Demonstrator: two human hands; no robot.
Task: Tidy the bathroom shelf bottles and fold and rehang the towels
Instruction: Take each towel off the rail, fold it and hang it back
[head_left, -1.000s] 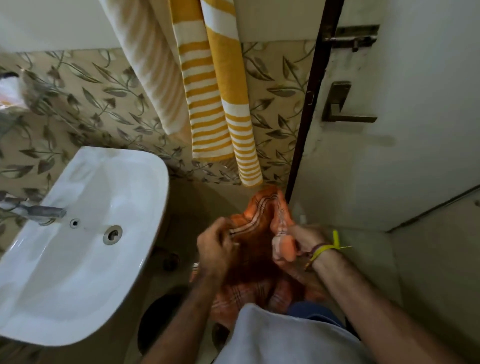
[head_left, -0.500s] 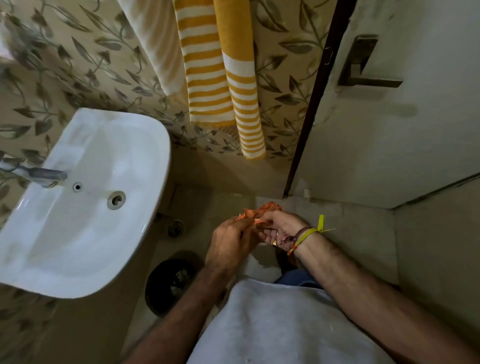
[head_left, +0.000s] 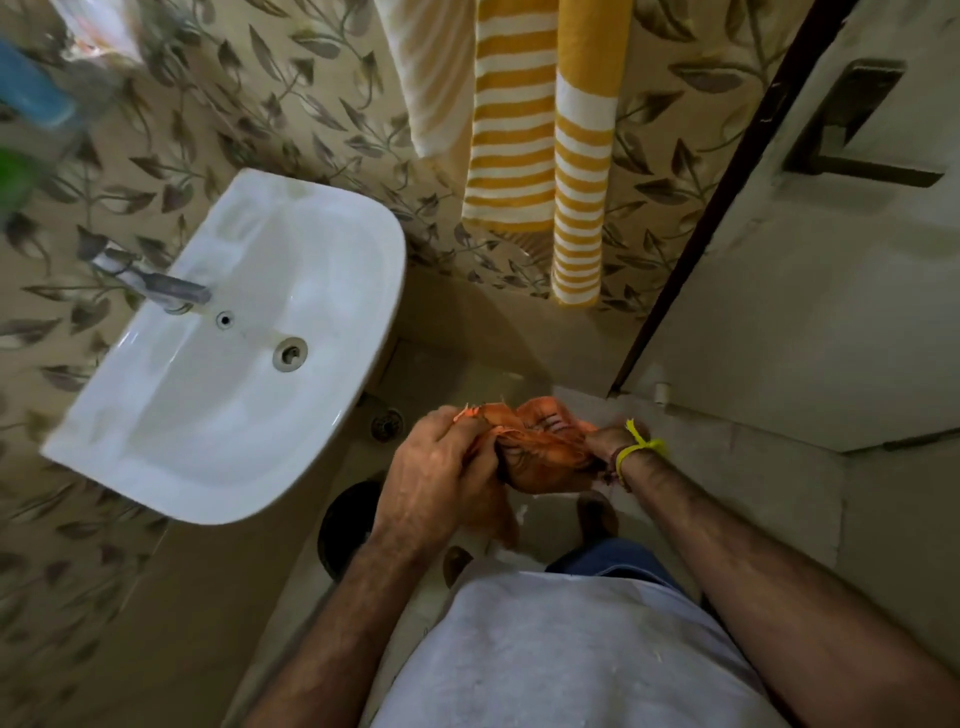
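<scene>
An orange checked towel (head_left: 540, 447) is bunched into a small wad in front of my waist. My left hand (head_left: 441, 467) grips its left side, with a frayed corner poking above the fingers. My right hand (head_left: 605, 444), wrist wearing a yellow band, is mostly hidden behind the cloth and holds its right side. A yellow-and-white striped towel (head_left: 540, 130) hangs on the leaf-patterned wall above. Blurred blue (head_left: 31, 88) and green (head_left: 13, 171) bottles show at the top left edge.
A white washbasin (head_left: 171, 452) with a metal tap (head_left: 156, 283) juts out on the left. A door with a dark handle (head_left: 852, 130) stands on the right. A dark round object (head_left: 348, 525) and a floor drain (head_left: 387, 423) lie below the basin.
The orange towel went from hanging loosely open to gathered into a tight wad between both hands. The camera tilted down, then shifted so the shelf bottles appear at the top left.
</scene>
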